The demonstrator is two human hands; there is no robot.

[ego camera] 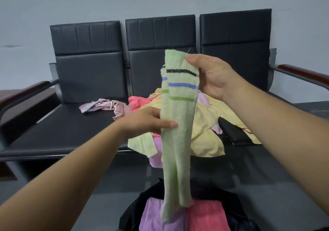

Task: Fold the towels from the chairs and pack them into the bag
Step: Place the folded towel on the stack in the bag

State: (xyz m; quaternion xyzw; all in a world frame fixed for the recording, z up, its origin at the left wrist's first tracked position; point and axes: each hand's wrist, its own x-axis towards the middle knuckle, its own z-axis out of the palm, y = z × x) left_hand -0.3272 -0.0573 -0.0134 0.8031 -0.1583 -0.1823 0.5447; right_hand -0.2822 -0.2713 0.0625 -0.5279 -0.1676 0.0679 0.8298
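A light green towel [178,132] with black, blue and green stripes hangs lengthwise in front of me, folded into a narrow strip. My right hand [211,75] pinches its top edge, thumb in front. My left hand [149,120] grips it at the middle, thumb across the front. Its lower end dangles over the black bag [135,211] on the floor, which holds a folded purple towel [153,216] and a folded pink towel [206,216]. A heap of towels [206,124], yellow, pink and lilac, lies on the middle chair seat behind the green one.
A row of three black padded chairs [89,65] stands against a grey wall, with wood-topped armrests [302,74] at both ends. A small patterned pink cloth [101,105] lies on the left seat. Grey floor surrounds the bag.
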